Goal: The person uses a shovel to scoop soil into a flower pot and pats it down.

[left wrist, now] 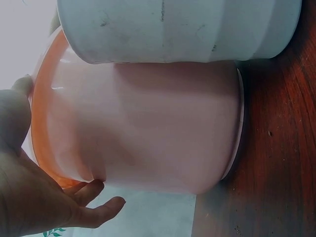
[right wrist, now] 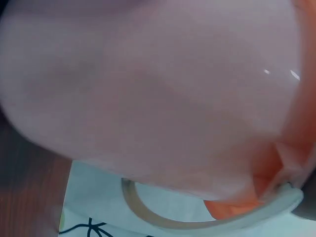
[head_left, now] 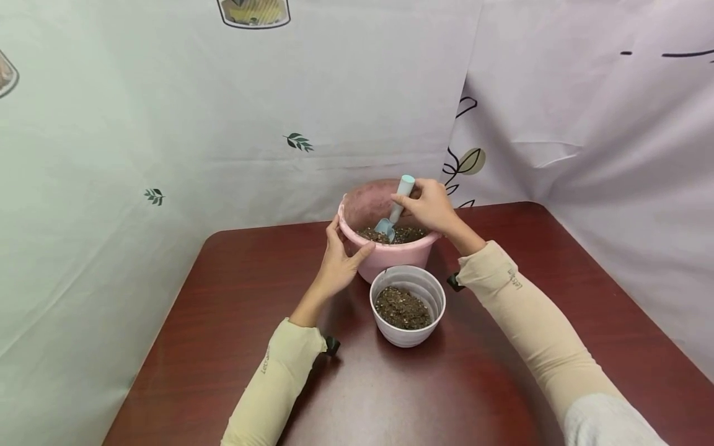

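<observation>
Nearest the person stands a white pot (head_left: pixel 406 338) of soil (head_left: pixel 403 310); just beyond, the left hand (head_left: pixel 338 257) grips the left rim of a pink bucket (head_left: pixel 398 255). The right hand (head_left: pixel 431 205), nearer the blue scoop (head_left: pixel 395 214), pinches its handle, which slants up rightward from the blade in the bucket's soil (head_left: pixel 410 235).
</observation>
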### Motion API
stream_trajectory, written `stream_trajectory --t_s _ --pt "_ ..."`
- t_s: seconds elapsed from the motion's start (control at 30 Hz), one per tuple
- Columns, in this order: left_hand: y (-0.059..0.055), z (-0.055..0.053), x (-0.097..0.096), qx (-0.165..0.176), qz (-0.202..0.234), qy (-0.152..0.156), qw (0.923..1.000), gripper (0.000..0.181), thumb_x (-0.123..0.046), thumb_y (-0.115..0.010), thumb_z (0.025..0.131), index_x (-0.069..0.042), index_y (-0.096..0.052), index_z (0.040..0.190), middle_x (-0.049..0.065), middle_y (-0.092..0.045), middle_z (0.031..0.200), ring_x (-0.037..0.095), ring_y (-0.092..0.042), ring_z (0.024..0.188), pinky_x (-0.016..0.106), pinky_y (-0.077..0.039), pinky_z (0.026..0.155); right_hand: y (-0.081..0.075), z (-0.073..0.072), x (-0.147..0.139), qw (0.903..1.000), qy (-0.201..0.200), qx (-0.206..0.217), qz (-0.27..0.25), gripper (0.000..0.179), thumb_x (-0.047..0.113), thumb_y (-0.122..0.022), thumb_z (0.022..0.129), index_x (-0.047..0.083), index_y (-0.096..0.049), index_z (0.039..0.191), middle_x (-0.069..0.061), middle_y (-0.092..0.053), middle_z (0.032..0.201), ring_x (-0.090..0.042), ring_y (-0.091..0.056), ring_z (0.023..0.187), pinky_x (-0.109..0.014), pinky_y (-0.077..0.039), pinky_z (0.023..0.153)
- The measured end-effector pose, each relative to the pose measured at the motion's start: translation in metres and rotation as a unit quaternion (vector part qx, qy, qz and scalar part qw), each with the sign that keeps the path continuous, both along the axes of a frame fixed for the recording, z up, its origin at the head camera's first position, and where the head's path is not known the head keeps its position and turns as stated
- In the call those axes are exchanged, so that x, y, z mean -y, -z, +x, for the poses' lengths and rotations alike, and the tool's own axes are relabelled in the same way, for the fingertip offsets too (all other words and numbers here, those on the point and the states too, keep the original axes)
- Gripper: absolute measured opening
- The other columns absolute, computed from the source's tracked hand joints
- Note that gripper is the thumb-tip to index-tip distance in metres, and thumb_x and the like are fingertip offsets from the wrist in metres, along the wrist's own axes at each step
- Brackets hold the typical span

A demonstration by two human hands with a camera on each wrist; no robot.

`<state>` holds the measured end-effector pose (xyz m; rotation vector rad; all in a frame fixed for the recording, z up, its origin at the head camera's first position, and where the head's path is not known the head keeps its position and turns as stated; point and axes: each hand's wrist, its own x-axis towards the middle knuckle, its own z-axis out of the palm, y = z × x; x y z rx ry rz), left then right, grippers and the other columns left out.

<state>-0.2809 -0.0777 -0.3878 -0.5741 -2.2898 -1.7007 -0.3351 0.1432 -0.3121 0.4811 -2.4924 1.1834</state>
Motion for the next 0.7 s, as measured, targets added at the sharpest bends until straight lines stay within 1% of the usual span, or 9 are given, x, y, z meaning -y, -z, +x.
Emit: stream_trajectory --t_s 0.1,0.17,0.3,0.37,0.47,0.6,0.63,0.67,0.7 --pt "0.001 0.000 -0.001 0.001 0.004 0.002 1.0000 0.093 -0.017 -0.072 0.093 0.000 -0.004 0.153 0.028 -0.025 0.155 0.036 -0.029 0.143 0.046 -0.029 0.115 -0.002 0.001 -0.001 0.9999 -0.008 0.005 -0.008 0.023 0.025 -0.076 0.090 0.004 -0.068 0.085 -0.013 -0.071 0.076 -0.022 -0.066 0.066 -0.028 -0.048 0.060" --pt "0.002 -0.001 -0.001 -0.003 0.009 0.003 1.0000 0.092 -0.016 -0.072 0.093 0.001 -0.005 0.153 0.029 -0.026 0.154 0.037 -0.030 0.143 0.046 -0.028 0.115 -0.003 0.002 -0.002 0.9992 -0.026 0.022 -0.023 0.023 0.025 -0.075 0.090 0.004 -0.068 0.087 -0.012 -0.071 0.078 -0.025 -0.069 0.069 -0.027 -0.051 0.061" --pt "0.002 -0.001 0.000 -0.007 0.017 0.008 0.9998 0.091 -0.017 -0.071 0.093 0.003 -0.004 0.152 0.031 -0.026 0.154 0.039 -0.029 0.143 0.048 -0.027 0.116 -0.005 0.003 -0.002 0.9942 -0.053 0.059 -0.073 0.020 0.021 -0.074 0.091 0.002 -0.067 0.088 -0.013 -0.072 0.081 -0.036 -0.072 0.074 -0.032 -0.057 0.063" --pt "0.002 -0.001 0.000 -0.003 0.015 0.007 0.9999 0.092 -0.019 -0.071 0.093 0.003 -0.004 0.153 0.031 -0.026 0.153 0.039 -0.029 0.143 0.048 -0.027 0.116 -0.004 0.003 -0.004 0.9924 -0.056 0.072 -0.083 0.019 0.019 -0.074 0.091 0.002 -0.067 0.087 -0.013 -0.072 0.080 -0.037 -0.072 0.075 -0.033 -0.058 0.062" --pt "0.002 0.000 0.001 0.006 0.010 0.003 0.9999 0.093 -0.020 -0.071 0.093 0.002 -0.004 0.153 0.031 -0.028 0.152 0.037 -0.031 0.142 0.047 -0.029 0.115 -0.005 0.003 -0.006 0.9883 -0.062 0.088 -0.108 0.018 0.015 -0.073 0.091 -0.002 -0.067 0.089 -0.016 -0.072 0.081 -0.034 -0.072 0.073 -0.032 -0.058 0.062" --pt "0.002 0.000 0.000 0.005 0.011 0.002 0.9999 0.093 -0.017 -0.072 0.093 0.002 -0.004 0.153 0.029 -0.028 0.153 0.036 -0.031 0.142 0.044 -0.029 0.115 -0.006 0.005 -0.013 0.9823 -0.056 0.110 -0.140 0.023 0.017 -0.072 0.093 -0.005 -0.066 0.095 -0.018 -0.072 0.085 -0.026 -0.073 0.072 -0.028 -0.058 0.062" --pt "0.002 0.000 0.000 0.005 0.010 0.001 0.9999 0.093 -0.017 -0.072 0.092 0.002 -0.004 0.153 0.029 -0.027 0.153 0.036 -0.030 0.143 0.043 -0.028 0.116 -0.006 0.006 -0.015 0.9814 -0.048 0.114 -0.147 0.025 0.019 -0.072 0.093 -0.005 -0.066 0.096 -0.017 -0.073 0.085 -0.024 -0.073 0.070 -0.028 -0.058 0.060" --pt "0.002 0.000 0.000 0.005 0.008 0.000 1.0000 0.093 -0.017 -0.072 0.092 0.002 -0.004 0.153 0.029 -0.027 0.153 0.036 -0.030 0.143 0.043 -0.027 0.116 -0.006 0.007 -0.018 0.9810 -0.036 0.119 -0.149 0.027 0.023 -0.073 0.092 -0.003 -0.066 0.095 -0.014 -0.073 0.083 -0.021 -0.071 0.063 -0.027 -0.057 0.054" --pt "0.001 0.000 0.000 0.006 0.005 -0.001 1.0000 0.094 -0.018 -0.072 0.092 0.002 -0.004 0.153 0.029 -0.027 0.153 0.036 -0.029 0.143 0.044 -0.026 0.117 -0.005 0.008 -0.021 0.9787 -0.031 0.126 -0.159 0.028 0.025 -0.073 0.092 -0.003 -0.066 0.095 -0.012 -0.073 0.082 -0.020 -0.071 0.062 -0.027 -0.056 0.051"
